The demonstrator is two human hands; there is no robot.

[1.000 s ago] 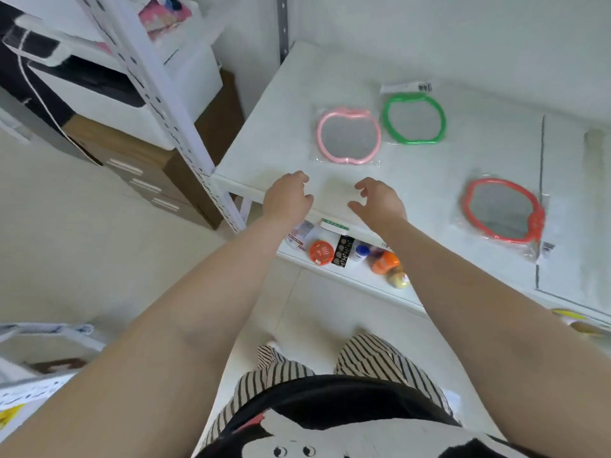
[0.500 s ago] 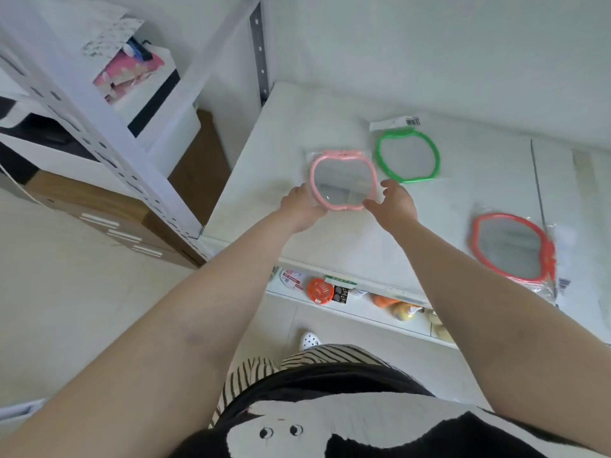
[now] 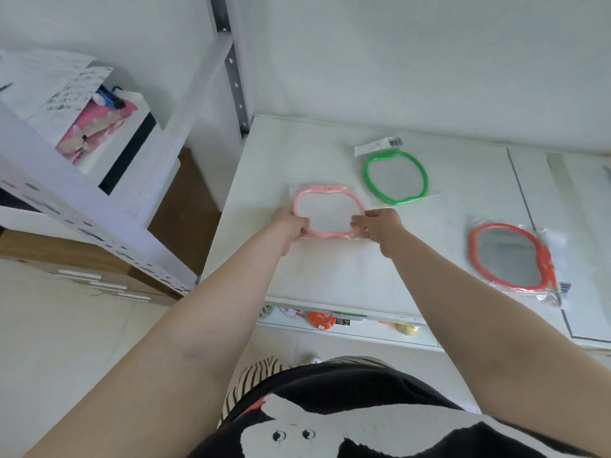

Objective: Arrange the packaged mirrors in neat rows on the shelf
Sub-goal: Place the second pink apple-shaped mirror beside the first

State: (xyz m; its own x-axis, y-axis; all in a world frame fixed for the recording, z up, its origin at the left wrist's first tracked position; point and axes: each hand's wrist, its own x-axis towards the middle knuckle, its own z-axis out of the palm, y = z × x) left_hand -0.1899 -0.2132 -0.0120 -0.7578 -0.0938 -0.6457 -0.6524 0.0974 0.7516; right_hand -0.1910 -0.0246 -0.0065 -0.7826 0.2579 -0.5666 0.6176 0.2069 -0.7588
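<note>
A pink-framed mirror (image 3: 327, 209) in clear wrap lies on the white shelf (image 3: 264, 180), left of centre. My left hand (image 3: 287, 224) grips its near-left rim and my right hand (image 3: 380, 223) grips its near-right rim. Behind it to the right lies a green-framed mirror (image 3: 395, 176) in its wrap with a barcode tag. A red-framed mirror (image 3: 509, 256) in wrap lies alone at the right, nearer the front edge.
A grey upright post (image 3: 233, 64) stands at the shelf's back-left corner against the wall. A lower shelf (image 3: 360, 328) under the front edge holds small colourful items. To the left a white rack beam (image 3: 92, 223) crosses over brown drawers.
Both hands went from the shelf's front edge forward to the pink mirror and closed on its near rim. The camera view has shifted closer and tilted upward.
</note>
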